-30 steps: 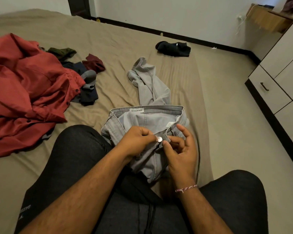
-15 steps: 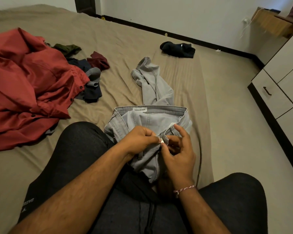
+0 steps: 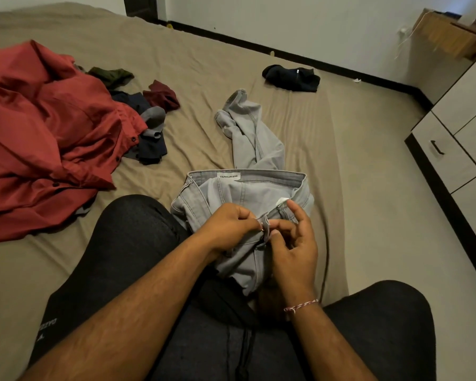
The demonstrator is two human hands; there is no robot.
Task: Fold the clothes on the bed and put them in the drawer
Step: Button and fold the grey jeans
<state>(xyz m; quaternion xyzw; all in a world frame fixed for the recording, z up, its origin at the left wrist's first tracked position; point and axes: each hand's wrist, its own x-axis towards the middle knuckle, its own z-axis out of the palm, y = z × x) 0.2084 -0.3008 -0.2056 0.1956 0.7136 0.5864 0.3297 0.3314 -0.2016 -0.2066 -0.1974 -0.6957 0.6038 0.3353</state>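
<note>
Grip: your left hand pinches the waistband flap that carries the metal button; your right hand pinches the opposite flap with thumb and forefinger, its other fingers fanned loose.
Jeans: the grey jeans lie straight ahead of the grip, waist end in your hands and on your lap, on the bed.
Key relation: the two flaps meet right between your hands, touching; the button is on the left-hand side, the buttonhole side is under your right thumb, though the hole itself is hidden.
Long axis: it runs away from you; the legs trail beyond the waistband, bunched and twisted at the far end.
Nearer hand: both are on the fly; neither reaches the legs without letting go.
Material: soft, washed denim, limp and creased, with thick stitched seams; a white label shows inside the back waistband.
Step, as I judge it: you are fastening the waist; folding has not begun.
Other clothes: a red shirt and small dark garments lie well left of the grip; a black one lies far ahead.
Drawer: the drawer stands well to your right, closed.
</note>
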